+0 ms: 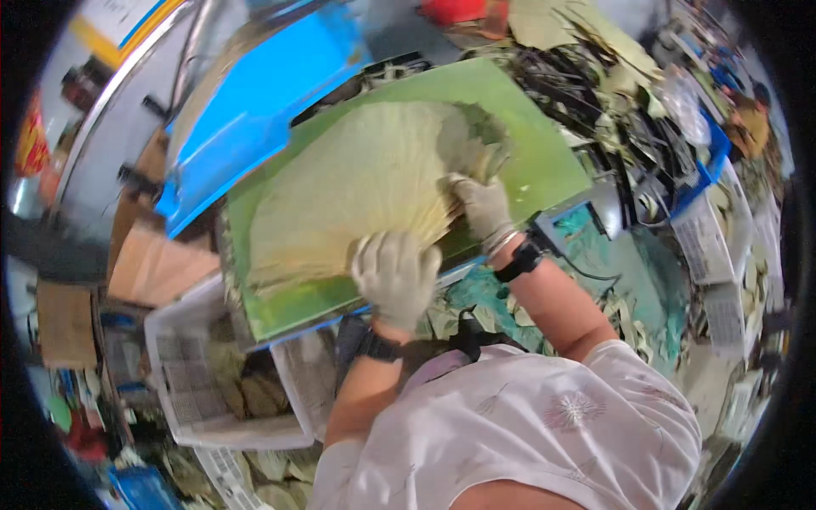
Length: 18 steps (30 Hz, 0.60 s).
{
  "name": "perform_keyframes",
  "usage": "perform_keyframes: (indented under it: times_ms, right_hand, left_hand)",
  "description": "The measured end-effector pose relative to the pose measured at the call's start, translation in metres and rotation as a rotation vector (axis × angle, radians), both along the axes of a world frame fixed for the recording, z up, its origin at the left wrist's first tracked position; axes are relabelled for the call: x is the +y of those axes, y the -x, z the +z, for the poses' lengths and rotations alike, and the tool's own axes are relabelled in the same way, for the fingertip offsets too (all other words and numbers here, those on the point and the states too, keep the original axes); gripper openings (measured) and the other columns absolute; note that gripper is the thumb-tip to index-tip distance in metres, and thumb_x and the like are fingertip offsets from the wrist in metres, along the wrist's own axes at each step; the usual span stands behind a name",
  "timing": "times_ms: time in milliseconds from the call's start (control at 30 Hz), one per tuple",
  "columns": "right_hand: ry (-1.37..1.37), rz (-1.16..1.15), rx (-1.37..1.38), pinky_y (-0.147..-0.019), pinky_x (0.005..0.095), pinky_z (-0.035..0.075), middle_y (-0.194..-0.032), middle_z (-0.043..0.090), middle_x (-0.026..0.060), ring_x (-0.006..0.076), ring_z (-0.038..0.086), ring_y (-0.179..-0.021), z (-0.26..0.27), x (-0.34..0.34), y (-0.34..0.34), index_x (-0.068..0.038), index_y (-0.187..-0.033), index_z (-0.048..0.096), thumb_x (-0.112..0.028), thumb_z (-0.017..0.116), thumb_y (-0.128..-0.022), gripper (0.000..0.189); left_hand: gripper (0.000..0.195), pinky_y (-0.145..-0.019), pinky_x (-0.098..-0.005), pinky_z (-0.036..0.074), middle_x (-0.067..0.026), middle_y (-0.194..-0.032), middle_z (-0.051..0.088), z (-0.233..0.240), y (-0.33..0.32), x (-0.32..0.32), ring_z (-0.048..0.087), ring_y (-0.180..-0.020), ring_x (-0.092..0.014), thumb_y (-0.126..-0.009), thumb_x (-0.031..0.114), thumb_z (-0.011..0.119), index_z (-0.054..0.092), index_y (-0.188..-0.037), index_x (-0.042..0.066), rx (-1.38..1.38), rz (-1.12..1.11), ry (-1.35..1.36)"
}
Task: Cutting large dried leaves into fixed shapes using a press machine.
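Observation:
A pale yellow-cream sheet or stack of thin sheets [344, 172] lies spread like a fan on a green board [542, 159], with pleat-like lines running to its lower right edge. At its upper right end is a darker grey-green patch [468, 131]. My left hand [395, 274], in a whitish work glove, rests over the fan's near edge with its fingers bent; what lies under the fingers is hidden. My right hand [481, 204], gloved the same way, is closed on the gathered right edge of the fan, thumb on the left.
A bright blue panel [255, 108] stands beyond the board. White plastic crates [229, 440] are at lower left, near a cardboard box [156, 264]. Dark and pale strips of scrap [561, 89] heap up at upper right, by a blue crate [717, 150]. A cable [593, 276] hangs near my right forearm.

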State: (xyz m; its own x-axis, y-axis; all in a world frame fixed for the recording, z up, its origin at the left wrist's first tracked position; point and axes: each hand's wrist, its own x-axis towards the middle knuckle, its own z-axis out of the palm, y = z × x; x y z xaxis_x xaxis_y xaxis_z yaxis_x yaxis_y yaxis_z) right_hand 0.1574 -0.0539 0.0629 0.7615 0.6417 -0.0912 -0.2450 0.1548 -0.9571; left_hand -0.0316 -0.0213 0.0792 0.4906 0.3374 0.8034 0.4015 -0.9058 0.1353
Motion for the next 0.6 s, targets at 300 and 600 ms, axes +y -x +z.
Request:
perform_keyframes:
  times_ms: [300, 600]
  right_hand:
    - [0.084, -0.195, -0.267, -0.089, 0.0304, 0.053, -0.112, 0.069, 0.0095, 0.0163, 0.065, -0.1, 0.007, -0.055, -0.13, 0.002, -0.126, 0.059, -0.014, 0.07, -0.09, 0.041]
    - [0.939, -0.316, -1.173, -0.089, 0.0471, 0.052, -0.11, 0.069, 0.0236, 0.0416, 0.065, -0.106, 0.018, -0.027, -0.389, -0.004, -0.111, 0.069, -0.027, 0.063, -0.091, 0.031]
  left_hand:
    - [0.017, -0.091, -0.0514, 0.049, -0.0144, -0.098, 0.066, -0.003, -0.011, 0.009, 0.062, -0.094, -0.036, -0.088, 0.017, 0.067, 0.066, -0.098, 0.004, 0.041, -0.03, 0.033]
    - [0.02, -0.092, -0.0537, 0.05, -0.0153, -0.104, 0.066, -0.004, -0.012, 0.014, 0.063, -0.095, -0.037, -0.09, 0.017, 0.066, 0.065, -0.102, 0.002, 0.069, 0.054, 0.115]
